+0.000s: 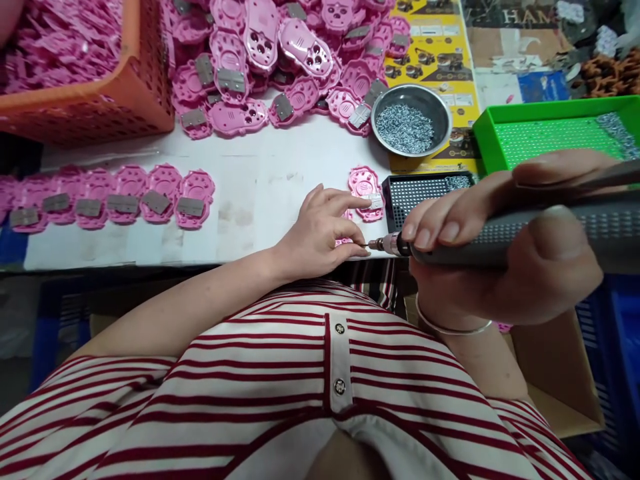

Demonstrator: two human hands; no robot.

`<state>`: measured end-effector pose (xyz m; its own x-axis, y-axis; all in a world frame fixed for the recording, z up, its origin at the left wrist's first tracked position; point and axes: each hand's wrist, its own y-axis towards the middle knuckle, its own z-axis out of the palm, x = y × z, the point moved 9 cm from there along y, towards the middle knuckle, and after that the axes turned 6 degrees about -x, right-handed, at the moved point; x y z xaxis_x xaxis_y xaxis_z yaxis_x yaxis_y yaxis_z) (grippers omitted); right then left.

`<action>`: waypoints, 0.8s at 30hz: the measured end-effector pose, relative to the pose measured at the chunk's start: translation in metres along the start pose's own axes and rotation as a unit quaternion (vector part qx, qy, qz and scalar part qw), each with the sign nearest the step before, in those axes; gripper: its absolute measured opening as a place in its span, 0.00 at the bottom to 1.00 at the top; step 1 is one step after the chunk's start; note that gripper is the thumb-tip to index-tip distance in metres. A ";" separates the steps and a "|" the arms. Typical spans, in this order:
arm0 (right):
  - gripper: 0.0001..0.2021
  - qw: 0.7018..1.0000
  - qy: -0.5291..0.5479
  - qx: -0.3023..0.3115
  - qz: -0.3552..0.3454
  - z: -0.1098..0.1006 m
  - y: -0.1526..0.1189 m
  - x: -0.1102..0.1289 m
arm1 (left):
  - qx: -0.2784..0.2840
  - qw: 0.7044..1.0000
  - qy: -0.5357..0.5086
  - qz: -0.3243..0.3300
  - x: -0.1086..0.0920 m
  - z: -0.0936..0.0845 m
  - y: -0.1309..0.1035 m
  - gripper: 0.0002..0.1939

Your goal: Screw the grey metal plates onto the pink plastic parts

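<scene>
My right hand is wrapped round a dark grey electric screwdriver, which lies level and points left. Its thin bit ends right by the thumb and index finger of my left hand. Those two fingers close round a small pink plastic part at the table's front edge, mostly hidden under the hand. Whether a screw sits at the bit's tip is too small to tell. Another finger of the left hand reaches onto a pink shell with a metal plate just beyond.
A black perforated tray and a steel bowl of screws stand beyond the screwdriver, a green tray further right. Pink shells line up at left. A heap of shells and an orange basket are behind.
</scene>
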<state>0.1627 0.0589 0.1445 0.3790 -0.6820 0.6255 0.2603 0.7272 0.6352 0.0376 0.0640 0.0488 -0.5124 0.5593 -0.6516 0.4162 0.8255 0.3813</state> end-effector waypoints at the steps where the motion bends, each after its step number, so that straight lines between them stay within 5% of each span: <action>1: 0.06 1.000 -0.010 0.008 0.002 0.002 -0.001 -0.002 | 0.004 1.000 0.011 0.000 0.000 0.000 -0.001 0.03; 4: 0.10 0.999 -0.033 0.025 -0.014 0.005 -0.005 -0.004 | 0.005 0.998 0.062 -0.005 0.004 -0.004 -0.004 0.08; 8: 0.05 0.997 -0.060 0.040 -0.014 0.005 -0.012 -0.010 | -0.008 0.988 0.147 -0.036 0.020 -0.013 -0.014 0.28; 15: 0.14 0.997 -0.073 0.000 -0.030 -0.003 -0.019 -0.032 | -0.030 0.979 0.190 -0.061 0.026 -0.015 -0.025 0.11; 24: 0.17 0.989 -0.145 0.014 -0.014 -0.004 -0.025 -0.049 | -0.008 0.974 0.223 -0.029 0.017 -0.009 -0.030 0.18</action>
<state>0.1413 0.0747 0.0966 0.0995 -0.6979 0.7093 0.2410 0.7085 0.6633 0.0099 0.0495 0.0327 -0.8118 0.4856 -0.3242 0.3664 0.8560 0.3647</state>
